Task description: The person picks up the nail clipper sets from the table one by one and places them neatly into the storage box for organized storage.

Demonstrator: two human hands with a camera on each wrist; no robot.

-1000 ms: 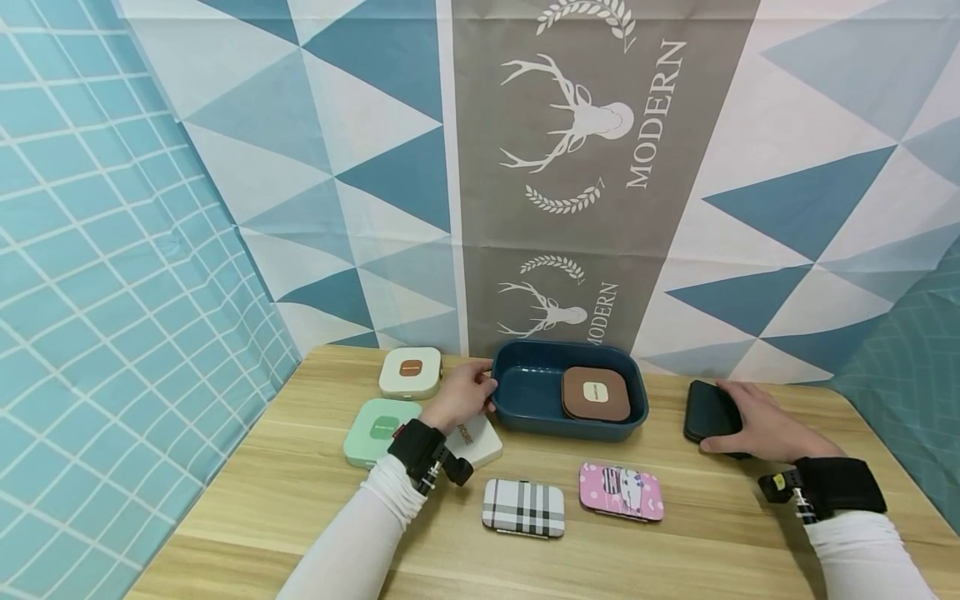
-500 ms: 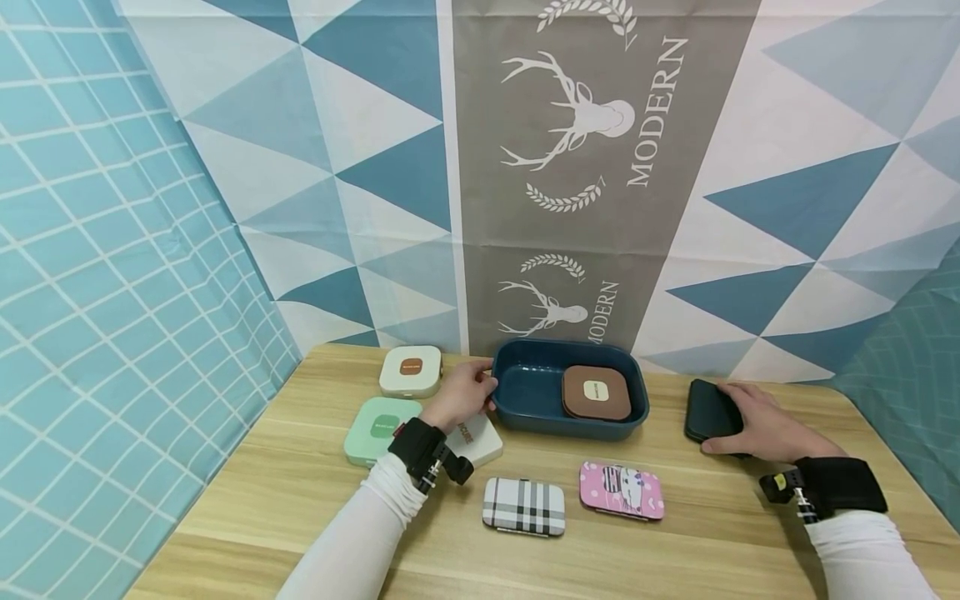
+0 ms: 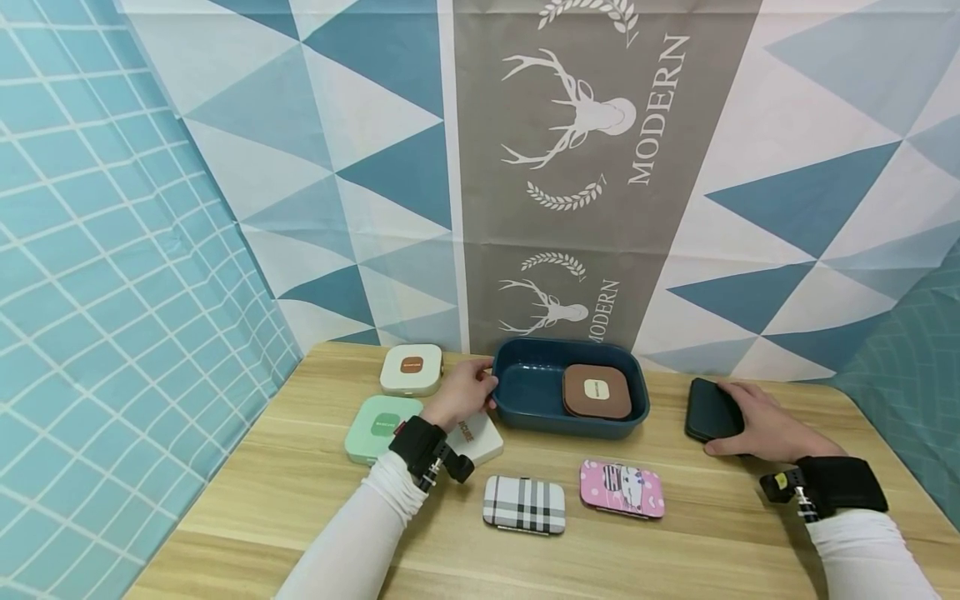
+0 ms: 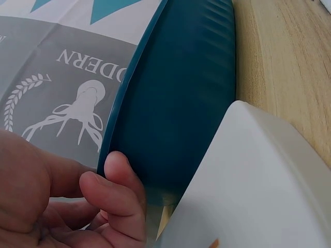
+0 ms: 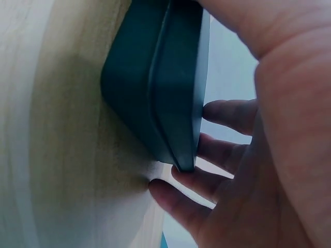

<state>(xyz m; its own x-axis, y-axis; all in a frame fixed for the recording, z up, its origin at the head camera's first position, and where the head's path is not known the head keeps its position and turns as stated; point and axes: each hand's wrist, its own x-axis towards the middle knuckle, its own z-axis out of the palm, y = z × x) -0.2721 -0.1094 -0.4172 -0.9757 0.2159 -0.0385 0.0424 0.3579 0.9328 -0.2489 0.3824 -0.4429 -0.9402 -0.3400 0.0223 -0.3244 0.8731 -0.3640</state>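
My left hand (image 3: 463,392) pinches the left end of a dark blue plastic basin (image 3: 528,387). In the left wrist view, the curled fingers (image 4: 121,206) lie against the outside of its rim. A brown square manicure case (image 3: 596,392) rests inside the basin on the right. Under my left wrist lies a white manicure case (image 3: 480,446), partly covered. Over at the right, my right hand (image 3: 765,425) grips a dark green, nearly black case (image 3: 708,410) lying on the table, thumb on the near side and fingers around the far side.
Left of the basin lie a cream case (image 3: 411,371) and a mint green case (image 3: 382,429). A plaid case (image 3: 523,505) and a pink cat-print case (image 3: 622,489) lie in front of it. Patterned cloth (image 3: 555,208) stands behind the wooden table (image 3: 645,567).
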